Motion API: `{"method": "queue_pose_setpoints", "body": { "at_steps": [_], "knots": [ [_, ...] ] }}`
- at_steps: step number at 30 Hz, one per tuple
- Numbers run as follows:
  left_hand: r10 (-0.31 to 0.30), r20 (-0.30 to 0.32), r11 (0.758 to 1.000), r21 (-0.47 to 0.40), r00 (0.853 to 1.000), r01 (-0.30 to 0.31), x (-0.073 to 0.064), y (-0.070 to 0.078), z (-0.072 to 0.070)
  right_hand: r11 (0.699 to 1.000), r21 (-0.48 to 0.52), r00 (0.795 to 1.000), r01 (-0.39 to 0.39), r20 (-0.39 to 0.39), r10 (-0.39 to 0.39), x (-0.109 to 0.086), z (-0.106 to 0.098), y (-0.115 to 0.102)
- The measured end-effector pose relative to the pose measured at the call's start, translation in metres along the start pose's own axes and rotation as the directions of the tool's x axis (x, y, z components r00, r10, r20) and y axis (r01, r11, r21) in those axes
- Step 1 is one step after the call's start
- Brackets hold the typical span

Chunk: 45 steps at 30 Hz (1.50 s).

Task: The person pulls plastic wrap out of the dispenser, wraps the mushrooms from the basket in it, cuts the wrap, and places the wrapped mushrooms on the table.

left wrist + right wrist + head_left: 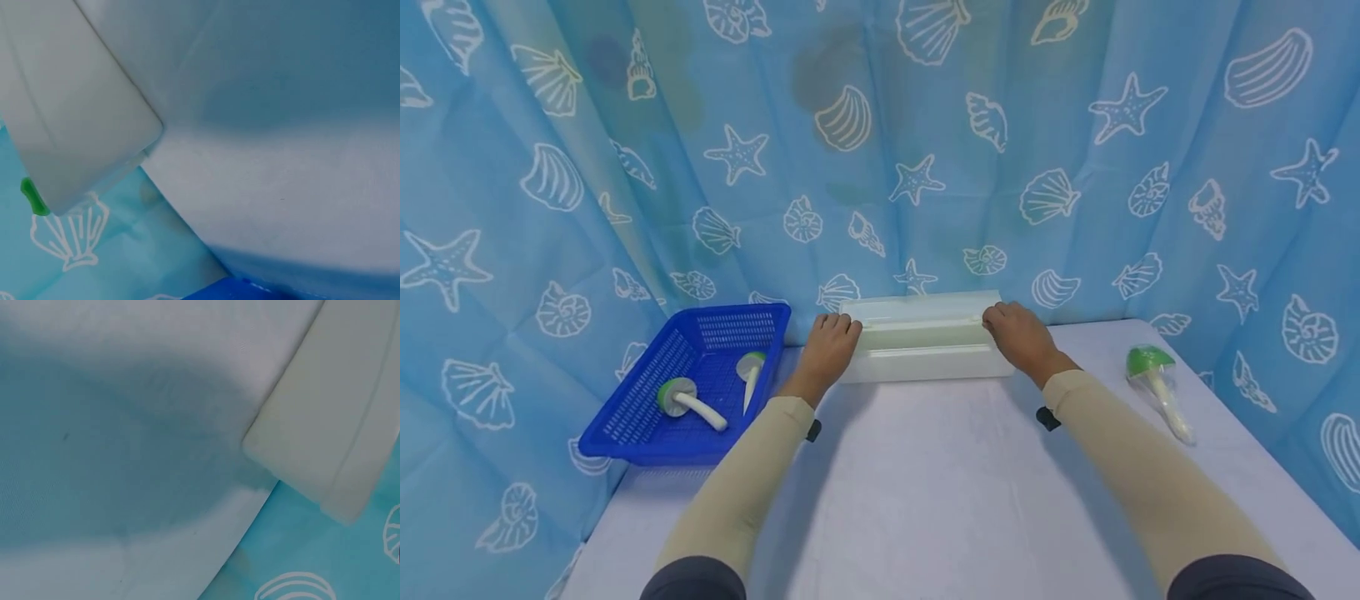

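A long white box, which looks like a cling film dispenser [928,365], lies at the table's back edge with its lid [917,307] raised against the curtain. At its left end my left hand [831,343] grips with curled fingers; my right hand [1022,335] does likewise at the right end. A pale strip runs between the two hands along the opening; I cannot tell whether the fingers also pinch film there. Both wrist views show only the box's ends [94,125], [319,425], with no fingers in sight. A small green piece [34,197] shows beside the left end.
A blue plastic basket [617,408] stands at the left with two green-capped toy mushrooms [700,408], [751,375] inside. On the right lies another green-capped mushroom [1161,387] in clear wrap. The white table [947,483] meets a blue shell-patterned curtain [880,167] behind.
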State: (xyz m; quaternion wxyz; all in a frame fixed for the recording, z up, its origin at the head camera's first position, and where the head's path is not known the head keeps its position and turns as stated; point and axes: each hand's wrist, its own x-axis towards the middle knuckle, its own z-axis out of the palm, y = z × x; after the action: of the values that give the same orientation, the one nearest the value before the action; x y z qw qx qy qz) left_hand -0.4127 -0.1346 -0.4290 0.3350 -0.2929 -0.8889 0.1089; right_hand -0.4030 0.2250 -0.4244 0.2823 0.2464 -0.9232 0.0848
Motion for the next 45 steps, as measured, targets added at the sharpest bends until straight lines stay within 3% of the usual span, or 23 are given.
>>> {"method": "queue_pose_setpoints", "body": {
  "at_steps": [6, 12, 18, 26, 29, 35, 45],
  "knots": [
    [-0.03, -0.031, 0.998, 0.052, 0.999, 0.031, -0.003, 0.003, 0.003, 0.992, -0.129, 1.0, 0.016, 0.009, -0.015, -0.003, 0.007, -0.008],
    [-0.05, -0.077, 0.996, 0.072, 0.996, 0.055, -0.003, 0.006, 0.003, 0.94, -0.336, 0.997, 0.06, 0.061, -0.042, -0.006, 0.005, -0.009],
    [-0.073, -0.18, 0.992, 0.084, 0.981, 0.09, -0.001, 0.002, 0.0, 0.91, -0.409, 0.996, 0.07, 0.082, -0.039, 0.007, -0.005, -0.009],
    [-0.055, -0.254, 0.993, 0.084, 0.966, 0.079, 0.011, -0.007, -0.011, 0.873, -0.471, 0.992, 0.125, 0.076, -0.101, 0.023, -0.021, -0.005],
    [-0.058, -0.242, 0.993, 0.086, 0.968, 0.081, 0.016, -0.011, -0.015, 0.865, -0.484, 0.991, 0.133, 0.075, -0.111, 0.028, -0.029, -0.005],
    [-0.067, -0.144, 0.994, 0.078, 0.987, 0.079, 0.023, -0.017, -0.024, 0.859, -0.494, 0.99, 0.134, 0.1, -0.097, 0.033, -0.043, -0.005],
    [-0.064, -0.088, 0.994, 0.078, 0.994, 0.071, 0.032, -0.023, -0.039, 0.865, -0.486, 0.992, 0.128, 0.071, -0.107, 0.035, -0.05, -0.006]
  ]
}}
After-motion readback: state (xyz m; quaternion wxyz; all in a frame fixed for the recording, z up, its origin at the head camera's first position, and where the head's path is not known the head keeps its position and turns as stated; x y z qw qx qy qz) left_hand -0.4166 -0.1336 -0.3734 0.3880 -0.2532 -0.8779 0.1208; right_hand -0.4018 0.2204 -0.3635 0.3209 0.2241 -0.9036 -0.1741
